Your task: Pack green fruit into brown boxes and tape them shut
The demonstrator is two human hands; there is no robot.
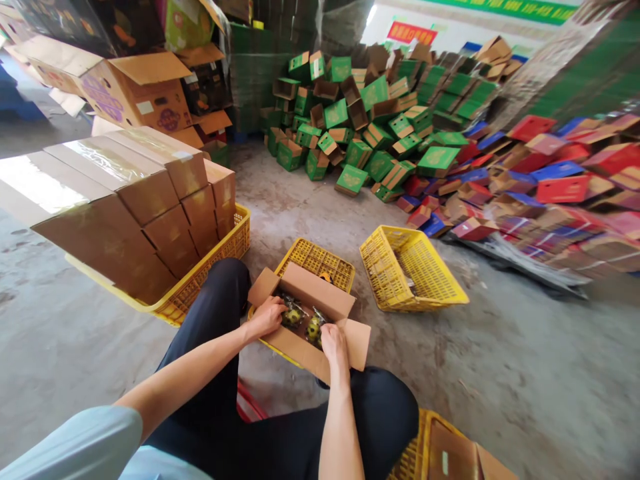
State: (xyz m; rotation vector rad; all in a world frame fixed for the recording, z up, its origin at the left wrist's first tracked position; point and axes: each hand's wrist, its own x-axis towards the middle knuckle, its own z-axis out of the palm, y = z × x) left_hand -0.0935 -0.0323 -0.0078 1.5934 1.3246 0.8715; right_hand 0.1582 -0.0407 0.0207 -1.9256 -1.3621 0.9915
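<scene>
An open cardboard box (320, 293) with its flaps spread rests on an upturned yellow plastic crate (310, 257) between my knees. Inside it lie two yellow-green, dark-spotted rounded items in clear plastic bags, a left one (291, 316) and a right one (313, 329). My left hand (267, 316) reaches over the box's left side, its fingers closed at the left bagged item. Over on the right, my right hand (334, 343) has its fingers curled at the edge of the right bagged item. Their fingertips are partly hidden.
Taped cardboard boxes (150, 193) fill a yellow crate (200, 290) at my left. Another yellow crate (415, 267) stands on the right with things inside. A small orange-and-black object (326, 277) lies behind the box. Piled green cartons (350, 180) and red-blue cartons (560, 190) lie beyond.
</scene>
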